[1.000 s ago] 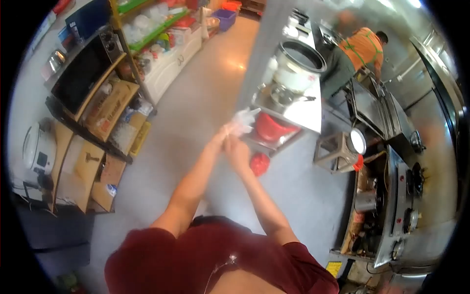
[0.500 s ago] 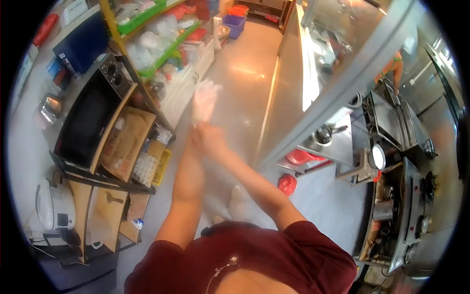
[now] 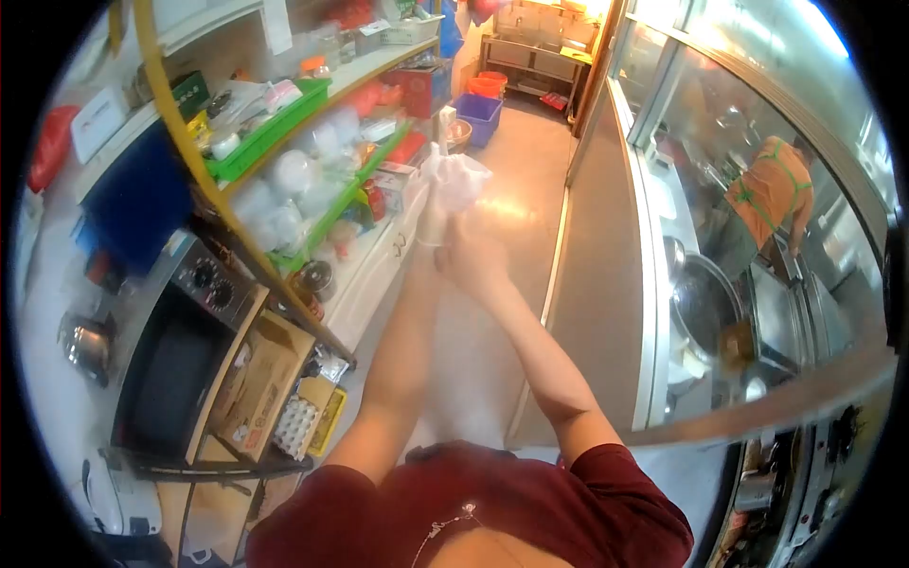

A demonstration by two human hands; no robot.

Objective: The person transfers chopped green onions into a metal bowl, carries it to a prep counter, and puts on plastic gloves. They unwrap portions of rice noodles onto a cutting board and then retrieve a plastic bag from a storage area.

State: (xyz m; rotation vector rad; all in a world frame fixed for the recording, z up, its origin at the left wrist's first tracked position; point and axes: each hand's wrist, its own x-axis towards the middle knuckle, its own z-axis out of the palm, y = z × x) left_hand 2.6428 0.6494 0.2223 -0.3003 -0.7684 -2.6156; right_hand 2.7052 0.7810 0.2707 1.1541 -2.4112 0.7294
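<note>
My left hand point(image 3: 458, 182) is stretched out ahead in a thin, whitish see-through plastic glove point(image 3: 433, 223). Its fingers look loosely bent and apart under the plastic, though they are blurred, and nothing shows in them. My bare right hand point(image 3: 471, 256) is at the left wrist, its fingers closed on the glove's cuff. The exact pinch is smeared by motion.
Shelves with a green tray point(image 3: 265, 137) and a microwave point(image 3: 175, 369) stand on the left. A purple crate point(image 3: 476, 118) sits on the floor far ahead. Behind a glass partition on the right, a person in an orange apron point(image 3: 772, 189) bends over.
The view has turned and moved forward along the aisle. My left hand's fingers, spread before, look more bent now. My right hand stays at the glove's cuff.
</note>
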